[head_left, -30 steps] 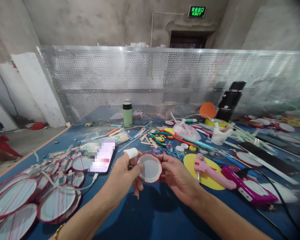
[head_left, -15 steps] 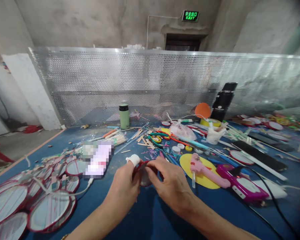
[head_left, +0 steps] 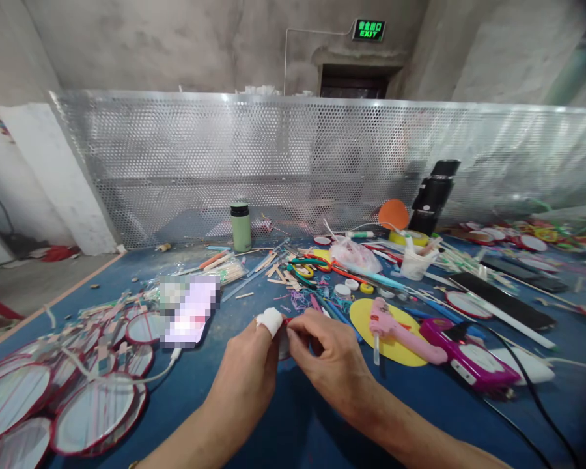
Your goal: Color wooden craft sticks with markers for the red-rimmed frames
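My left hand (head_left: 248, 374) and my right hand (head_left: 328, 361) meet over the blue table (head_left: 254, 430), both pinched on a small round red-rimmed white lid (head_left: 284, 339) that is now edge-on and mostly hidden between the fingers. My left index finger wears a white bandage wrap (head_left: 269, 320). A pink hot glue gun (head_left: 395, 329) lies on a yellow disc (head_left: 400, 326) just right of my right hand. A phone (head_left: 191, 311) lies to the left of my left hand.
Several finished red-rimmed discs (head_left: 92, 410) crowd the left. A purple device (head_left: 469, 358) with a black cable sits at the right. Sticks, scissors (head_left: 312, 264), a green bottle (head_left: 241, 227), a black flask (head_left: 432, 195) and a perforated metal screen (head_left: 293, 163) lie behind.
The lid, held face-up a second ago, has been turned edge-on and lowered; both hands have closed in around it and moved slightly toward the table.
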{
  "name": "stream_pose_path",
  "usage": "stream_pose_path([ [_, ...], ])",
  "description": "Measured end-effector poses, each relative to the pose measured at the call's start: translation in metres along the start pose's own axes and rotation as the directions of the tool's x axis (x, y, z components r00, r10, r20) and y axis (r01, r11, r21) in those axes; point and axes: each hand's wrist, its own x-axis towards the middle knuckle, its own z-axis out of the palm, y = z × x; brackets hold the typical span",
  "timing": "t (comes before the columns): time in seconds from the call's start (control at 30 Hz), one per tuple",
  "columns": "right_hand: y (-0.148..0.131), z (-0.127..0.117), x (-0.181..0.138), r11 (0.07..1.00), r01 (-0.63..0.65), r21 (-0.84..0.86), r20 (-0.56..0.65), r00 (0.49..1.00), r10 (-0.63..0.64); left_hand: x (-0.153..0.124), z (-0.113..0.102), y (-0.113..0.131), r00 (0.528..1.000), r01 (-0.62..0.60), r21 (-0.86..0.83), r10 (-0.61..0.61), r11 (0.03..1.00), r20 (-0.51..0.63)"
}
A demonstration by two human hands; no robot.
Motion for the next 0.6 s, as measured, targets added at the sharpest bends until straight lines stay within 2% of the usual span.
stream_pose_path([
  [0.23,0.0001,-0.0010,0.0009,1.000,0.024,0.016,0.006,1.000,-0.024,0.0035,-0.0063,0.0041,0.999,-0.036,-0.099,0.037,0.994,0.013],
  [0.6,-0.0013,-0.0028,0.0000,0.998,0.059,0.012,0.053,0.997,-0.060,0.0029,-0.0082,0.0051,0.999,-0.009,0.049,0.006,0.999,0.048],
])
